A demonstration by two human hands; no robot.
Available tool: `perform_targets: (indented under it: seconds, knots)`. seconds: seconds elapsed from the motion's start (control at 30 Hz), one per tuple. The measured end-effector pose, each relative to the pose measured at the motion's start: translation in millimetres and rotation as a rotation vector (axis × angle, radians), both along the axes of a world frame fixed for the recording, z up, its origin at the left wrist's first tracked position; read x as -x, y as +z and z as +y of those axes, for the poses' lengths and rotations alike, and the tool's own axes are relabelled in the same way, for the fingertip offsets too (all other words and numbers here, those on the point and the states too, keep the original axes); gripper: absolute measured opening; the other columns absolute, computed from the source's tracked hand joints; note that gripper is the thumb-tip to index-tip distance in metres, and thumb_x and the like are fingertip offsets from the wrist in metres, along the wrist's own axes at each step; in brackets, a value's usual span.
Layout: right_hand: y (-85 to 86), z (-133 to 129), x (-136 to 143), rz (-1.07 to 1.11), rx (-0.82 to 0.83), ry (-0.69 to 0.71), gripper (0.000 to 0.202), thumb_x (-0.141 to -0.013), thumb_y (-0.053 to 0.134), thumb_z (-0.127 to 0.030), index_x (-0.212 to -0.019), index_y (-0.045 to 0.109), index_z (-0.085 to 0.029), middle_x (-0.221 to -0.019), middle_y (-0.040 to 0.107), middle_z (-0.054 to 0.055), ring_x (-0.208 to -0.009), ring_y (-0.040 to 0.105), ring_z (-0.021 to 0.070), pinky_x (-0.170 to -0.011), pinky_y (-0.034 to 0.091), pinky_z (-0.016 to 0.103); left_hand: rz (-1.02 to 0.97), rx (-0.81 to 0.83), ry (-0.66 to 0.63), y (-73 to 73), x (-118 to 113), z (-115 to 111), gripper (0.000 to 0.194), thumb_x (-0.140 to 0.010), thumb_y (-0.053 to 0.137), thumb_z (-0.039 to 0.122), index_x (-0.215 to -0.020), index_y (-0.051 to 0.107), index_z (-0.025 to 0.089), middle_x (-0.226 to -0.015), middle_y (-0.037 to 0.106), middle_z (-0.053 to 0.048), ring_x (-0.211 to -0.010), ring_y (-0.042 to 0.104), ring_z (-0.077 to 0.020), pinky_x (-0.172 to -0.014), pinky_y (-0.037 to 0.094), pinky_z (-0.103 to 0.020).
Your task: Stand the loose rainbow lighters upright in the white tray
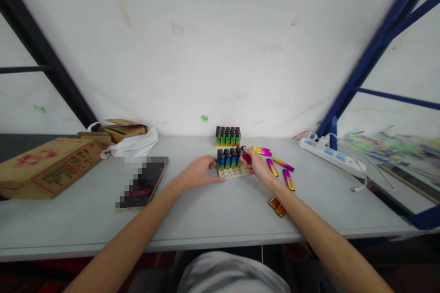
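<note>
Several blue-and-yellow lighters (pixel 228 160) with black tops stand in rows in a pale tray (pixel 233 174). My left hand (pixel 201 171) is at the tray's left end, thumb and fingers apart around its corner. At the tray's right end, my right hand (pixel 255 163) pinches a pink lighter (pixel 245 156) by its upper part. Behind stands a second block of green lighters (pixel 228 138). Pink-and-yellow lighters lie loose to the right, one of them (pixel 289 180) beside my right forearm. Orange-gold lighters (pixel 277 206) lie nearer the front edge, partly by that forearm.
A phone-like dark device (pixel 144 183), partly pixelated, lies on the left. Beyond it are a cardboard box (pixel 51 165), an open carton (pixel 125 130) and a white plastic bag (pixel 134 144). A white power strip (pixel 332 155) with cables lies at the right, near a blue metal frame (pixel 371 50).
</note>
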State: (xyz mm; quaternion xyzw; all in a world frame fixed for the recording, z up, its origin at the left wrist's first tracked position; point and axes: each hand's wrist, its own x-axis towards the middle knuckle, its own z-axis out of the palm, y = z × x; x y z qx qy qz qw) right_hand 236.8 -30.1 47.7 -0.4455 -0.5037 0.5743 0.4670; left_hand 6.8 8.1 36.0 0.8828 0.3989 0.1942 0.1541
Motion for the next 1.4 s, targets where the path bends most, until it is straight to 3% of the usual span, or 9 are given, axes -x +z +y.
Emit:
perform_targets:
  seconds: [0.8,1.03,1.17,1.3,1.4]
  knots:
    - [-2.8,1.0,1.1,0.006,-0.063,-0.032,0.036,-0.089,0.04,-0.04,-0.058,0.038,-0.022,-0.049,0.022,-0.008,-0.041,0.015,0.0078,-0.041,0.012,0.023,0.039,-0.012,-0.002,1.0,0.1,-0.3,0.059,-0.068,0.068,0.071,-0.088,0.064,0.016,-0.084,0.064,-0.005,-0.077,0.059,-0.0223,-0.068,0.042,-0.03]
    - [-2.5,2.2,-2.8,-0.004,-0.107,0.044,0.051,-0.093,0.043,-0.062,-0.062,0.043,-0.021,-0.052,0.025,-0.007,-0.044,0.017,0.008,-0.043,0.015,0.024,0.033,-0.013,-0.003,-1.7,0.8,1.7,0.06,-0.067,0.068,0.071,-0.089,0.065,0.016,-0.084,0.065,-0.005,-0.076,0.059,-0.0223,-0.068,0.043,-0.03]
    - [-0.4,-0.8,-4.3,-0.039,-0.197,0.094,0.054,-0.094,0.038,-0.068,-0.075,0.052,-0.02,-0.058,0.032,-0.006,-0.047,0.026,0.0091,-0.046,0.021,0.024,0.043,-0.02,-0.013,-2.3,0.7,2.3,0.059,-0.069,0.067,0.071,-0.089,0.063,0.016,-0.085,0.065,-0.005,-0.077,0.059,-0.0225,-0.069,0.043,-0.031]
    - [3.1,-5.9,-3.3,-0.165,-0.335,0.178,0.045,-0.098,0.038,-0.062,-0.096,0.059,-0.022,-0.066,0.049,-0.003,-0.056,0.044,0.0127,-0.056,0.036,0.026,0.039,-0.03,-0.012,-2.3,1.1,1.8,0.058,-0.068,0.068,0.071,-0.087,0.063,0.016,-0.084,0.064,-0.004,-0.075,0.059,-0.0218,-0.068,0.043,-0.03]
    - [3.0,-7.4,-2.8,-0.297,-0.432,0.191,0.04,-0.098,0.043,-0.058,-0.099,0.061,-0.022,-0.078,0.059,0.0,-0.068,0.054,0.0148,-0.063,0.043,0.027,0.026,-0.035,-0.013,-2.1,1.0,0.8,0.057,-0.068,0.069,0.069,-0.088,0.063,0.016,-0.083,0.064,-0.003,-0.074,0.058,-0.0206,-0.066,0.042,-0.029]
